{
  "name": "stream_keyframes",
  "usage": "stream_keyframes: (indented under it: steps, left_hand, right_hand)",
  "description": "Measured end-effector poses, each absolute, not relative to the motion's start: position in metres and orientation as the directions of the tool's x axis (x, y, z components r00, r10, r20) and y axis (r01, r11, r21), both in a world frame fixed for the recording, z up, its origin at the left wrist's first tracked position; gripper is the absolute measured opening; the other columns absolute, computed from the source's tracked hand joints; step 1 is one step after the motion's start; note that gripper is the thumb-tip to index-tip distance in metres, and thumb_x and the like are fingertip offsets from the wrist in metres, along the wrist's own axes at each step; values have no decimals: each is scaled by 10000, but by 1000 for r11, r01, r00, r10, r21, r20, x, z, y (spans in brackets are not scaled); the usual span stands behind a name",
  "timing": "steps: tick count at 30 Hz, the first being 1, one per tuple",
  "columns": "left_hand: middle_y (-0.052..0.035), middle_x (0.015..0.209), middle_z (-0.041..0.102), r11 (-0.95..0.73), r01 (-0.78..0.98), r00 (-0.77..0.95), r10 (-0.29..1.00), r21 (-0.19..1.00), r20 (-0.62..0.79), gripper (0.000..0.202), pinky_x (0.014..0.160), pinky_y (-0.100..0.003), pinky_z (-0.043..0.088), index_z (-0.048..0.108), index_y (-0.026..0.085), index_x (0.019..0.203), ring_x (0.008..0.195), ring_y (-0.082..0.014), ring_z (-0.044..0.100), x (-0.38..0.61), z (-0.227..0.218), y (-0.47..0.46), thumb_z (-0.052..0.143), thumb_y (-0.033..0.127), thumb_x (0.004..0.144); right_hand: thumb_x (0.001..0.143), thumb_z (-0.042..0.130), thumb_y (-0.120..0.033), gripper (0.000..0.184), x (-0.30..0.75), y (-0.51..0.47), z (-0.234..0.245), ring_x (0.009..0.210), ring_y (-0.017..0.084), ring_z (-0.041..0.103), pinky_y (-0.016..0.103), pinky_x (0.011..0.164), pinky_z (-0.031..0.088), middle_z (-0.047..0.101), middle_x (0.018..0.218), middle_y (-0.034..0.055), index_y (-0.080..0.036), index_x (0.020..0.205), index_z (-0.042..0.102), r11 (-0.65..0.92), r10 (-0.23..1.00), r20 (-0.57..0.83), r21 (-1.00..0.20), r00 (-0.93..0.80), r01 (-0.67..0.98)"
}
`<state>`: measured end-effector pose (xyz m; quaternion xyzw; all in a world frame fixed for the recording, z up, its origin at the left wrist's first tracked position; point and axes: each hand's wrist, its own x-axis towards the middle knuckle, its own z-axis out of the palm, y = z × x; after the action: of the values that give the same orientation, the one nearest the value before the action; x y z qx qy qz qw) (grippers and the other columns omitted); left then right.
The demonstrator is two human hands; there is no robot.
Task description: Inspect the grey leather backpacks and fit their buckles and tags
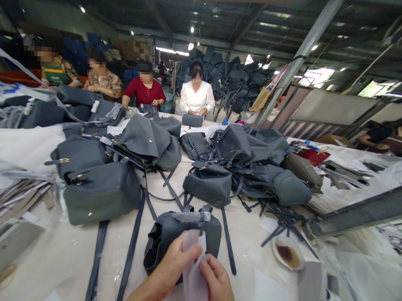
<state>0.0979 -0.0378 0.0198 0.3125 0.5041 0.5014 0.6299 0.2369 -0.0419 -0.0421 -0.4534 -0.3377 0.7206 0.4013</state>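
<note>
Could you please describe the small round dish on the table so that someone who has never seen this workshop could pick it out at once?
Start at the long pale-covered worktable heaped with grey backpacks. Near its front edge, right of the person's right hand, lies a small white saucer. It alone is round and shallow, holding a brown stain.

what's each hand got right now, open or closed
Left hand: closed, pinching a translucent plastic sheet.
Right hand: closed, pinching the same sheet.
</note>
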Motion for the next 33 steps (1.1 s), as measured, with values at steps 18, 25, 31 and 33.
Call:
stream_keyframes:
  steps: [18,25,31,33]
  left_hand:
    - [47,574,444,199,153,-178,969,968,-171,86,554,-248,264,481,189,597,581,-122,391,98,4,-28,474,164,679]
    - [49,584,438,216,125,-78,975,968,-207,52,539,-246,284,479,185,619,569,-122,411,94,0,-22,453,168,660]
    - [40,571,459,295,-4,8,956,956,-295,47,494,-223,303,510,174,643,517,-104,413,91,11,-27,492,210,620]
    - [21,565,505,359,-111,161,927,927,-340,144,468,-216,334,565,155,696,469,-96,426,85,16,-29,503,216,581]
  right_hand:
    - [697,752,-482,377,235,-55,-49,556,139,558,235,506,454,624,678,-28,-219,928,610,-418,838,-332,-901,-433,-118]
    - [758,649,-568,394,238,-40,-15,721,173,586,271,663,474,634,755,1,-199,894,632,-353,878,-317,-935,-358,-36]
    - [664,700,-621,482,227,-23,-12,462,85,396,208,467,290,438,478,-88,-205,610,463,-282,918,-278,-959,-282,30]
    - [654,712,-612,478,227,-24,-13,471,88,415,209,479,300,483,489,-77,-202,618,469,-304,916,-296,-952,-272,11]
